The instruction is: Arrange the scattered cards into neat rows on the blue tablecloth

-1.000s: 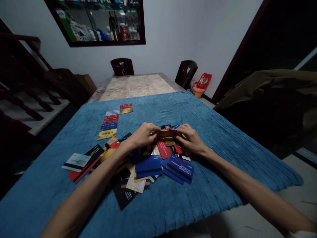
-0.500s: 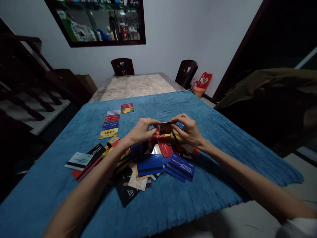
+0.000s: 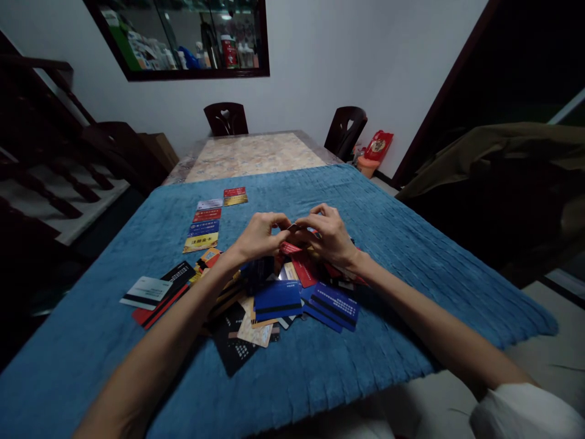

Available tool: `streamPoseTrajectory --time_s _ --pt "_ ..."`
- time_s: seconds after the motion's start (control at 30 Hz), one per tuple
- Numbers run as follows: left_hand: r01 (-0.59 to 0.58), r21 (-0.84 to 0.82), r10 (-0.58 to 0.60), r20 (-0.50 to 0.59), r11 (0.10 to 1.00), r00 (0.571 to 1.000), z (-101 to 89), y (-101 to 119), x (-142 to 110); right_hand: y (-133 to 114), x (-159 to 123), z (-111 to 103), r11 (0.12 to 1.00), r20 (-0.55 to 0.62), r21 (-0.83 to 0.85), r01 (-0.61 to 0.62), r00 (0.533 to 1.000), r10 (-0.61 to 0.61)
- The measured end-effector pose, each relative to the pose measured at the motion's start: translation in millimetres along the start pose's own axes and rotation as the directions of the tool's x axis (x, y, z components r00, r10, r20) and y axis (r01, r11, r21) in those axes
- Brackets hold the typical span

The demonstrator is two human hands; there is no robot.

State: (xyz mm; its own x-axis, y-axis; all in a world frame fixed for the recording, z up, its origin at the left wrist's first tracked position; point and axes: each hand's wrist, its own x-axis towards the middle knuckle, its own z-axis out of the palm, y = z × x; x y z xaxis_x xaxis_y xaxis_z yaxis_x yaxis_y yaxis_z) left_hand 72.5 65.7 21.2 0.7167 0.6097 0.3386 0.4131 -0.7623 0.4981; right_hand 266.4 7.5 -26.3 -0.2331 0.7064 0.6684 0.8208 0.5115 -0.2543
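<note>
Above a loose heap of plastic cards, my left hand (image 3: 261, 236) and my right hand (image 3: 329, 236) meet, fingers pinched on one small card (image 3: 292, 227). That card is turned nearly edge-on, so little of its face shows. Beneath my hands lie a red card (image 3: 304, 268) and several others, partly hidden by my fingers and wrists. Nearer to me are a blue card (image 3: 278, 299), another blue card with a black stripe (image 3: 336, 306), a beige card (image 3: 256, 333) and a black card (image 3: 233, 344). A pale silver card (image 3: 145, 292) overlaps a red one left of my left forearm.
Beyond my left hand, a yellow card (image 3: 201, 242), a blue card (image 3: 204, 227), a red card (image 3: 208, 214) and others overlap in a column. A shorter pair with a red card (image 3: 234, 192) lies beside it. A blue cloth (image 3: 393, 256) covers the table's near part; chairs (image 3: 346, 131) stand beyond.
The card between my hands has tilted from showing its dark face to nearly edge-on. My right hand has moved left, closer to my left hand. The view has shifted slightly.
</note>
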Motion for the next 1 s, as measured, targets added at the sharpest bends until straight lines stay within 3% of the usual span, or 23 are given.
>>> streamPoseTrajectory --time_s 0.17,0.43,0.8,1.0 --pt "0.048 0.061 -0.052 0.06 0.997 0.997 -8.3 -8.0 -0.8 7.3 -13.3 6.0 1.0 0.013 0.018 -0.01 1.0 0.01" --pt "0.107 0.185 -0.154 0.266 0.977 0.951 -15.8 -20.9 -1.2 12.6 -26.8 4.8 0.992 0.113 0.1 -0.079 0.991 0.067" --pt "0.105 0.136 -0.139 0.274 0.985 0.952 -14.8 -30.5 -3.5 12.9 -25.5 15.4 0.998 0.088 0.042 -0.042 0.995 0.038" --pt "0.143 0.095 -0.162 0.24 0.985 0.957 -14.8 -30.9 -4.4 8.3 -23.3 17.2 0.991 0.058 -0.129 0.037 0.998 -0.029"
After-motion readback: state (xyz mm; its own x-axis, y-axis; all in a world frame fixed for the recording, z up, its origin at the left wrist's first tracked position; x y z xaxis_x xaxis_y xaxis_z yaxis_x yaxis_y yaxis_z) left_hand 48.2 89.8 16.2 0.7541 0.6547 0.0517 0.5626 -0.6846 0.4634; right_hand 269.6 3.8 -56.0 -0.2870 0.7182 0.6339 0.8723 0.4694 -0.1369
